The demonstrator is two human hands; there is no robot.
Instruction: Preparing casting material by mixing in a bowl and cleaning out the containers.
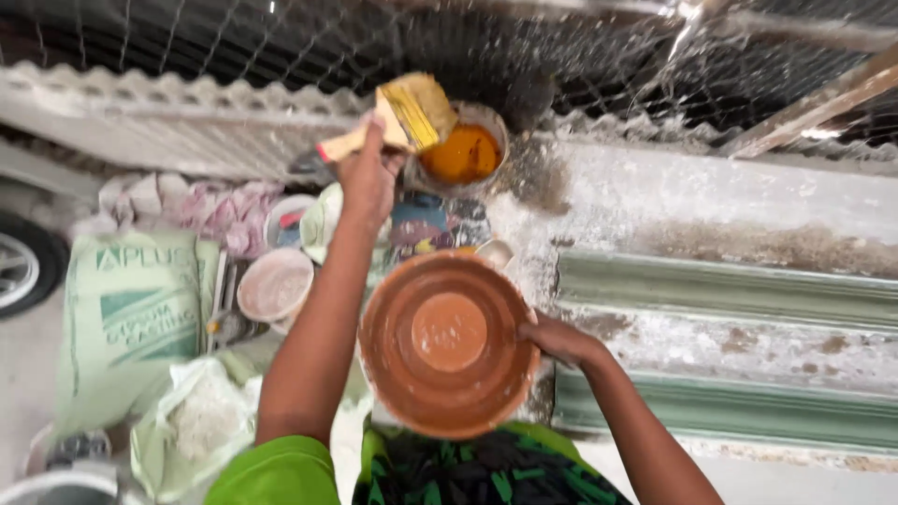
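one bench (711,201), long, rough whitewashed concrete, stained brown in patches; two pale green moulded strips run along its front face. behind it one corrugated sheet (168,122), white, and wire mesh (580,56) above, diamond pattern.

one large sack (131,318), pale green woven plastic with darker green print, lying slumped at left. one clear plastic bag (196,421) just beside it, crumpled, holding white powder. one wheel (23,266), only partly in frame at far left edge.

one terracotta pot (447,341), round, seen bottom-up: concentric stepped rings, flat central disc, surface wet-looking orange-brown, smooth. it sits in the middle of the frame, in front of the person's torso, near the bench edge. right hand (561,339) touches its right rim, fingers curled against the side; whether it fully grips the rim i cannot tell.

one small tub (465,150) on the bench, round, pale wall, filled with orange-yellow liquid. one shallow bowl (275,285), white, dusty, round, left of the forearm.

one paintbrush (402,117), flat, wide, pale wooden handle, bristles loaded yellow. left hand (369,178) is raised and closed around the handle, fingers wrapped tight, brush head held just left of the tub and above its rim, tilted.
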